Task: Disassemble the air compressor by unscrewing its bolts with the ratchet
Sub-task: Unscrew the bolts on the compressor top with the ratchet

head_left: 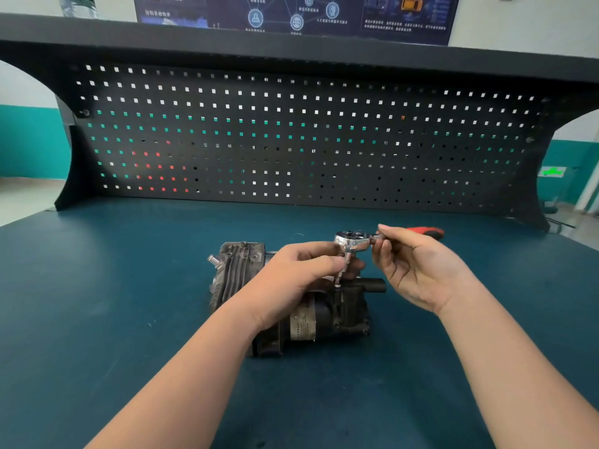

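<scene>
Teal bench mat (97, 319) fills everything from 3 round to 9 o'clock. Black pegboard (291, 140) stands along its far edge at 12, dark shelf (227, 37) on top. Above that there's a blue poster (291, 14), and maybe a clear bottle (77, 4) at 11, too blurry to call.

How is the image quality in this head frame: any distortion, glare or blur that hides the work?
Head view: wide-angle distortion bows the pegboard and shelf edge; light is even with soft shadows; bright glare sits on the chrome ratchet head; the left hand and right hand are sharp, the wall poster is soft and unreadable; the left hand covers part of the air compressor.
</scene>
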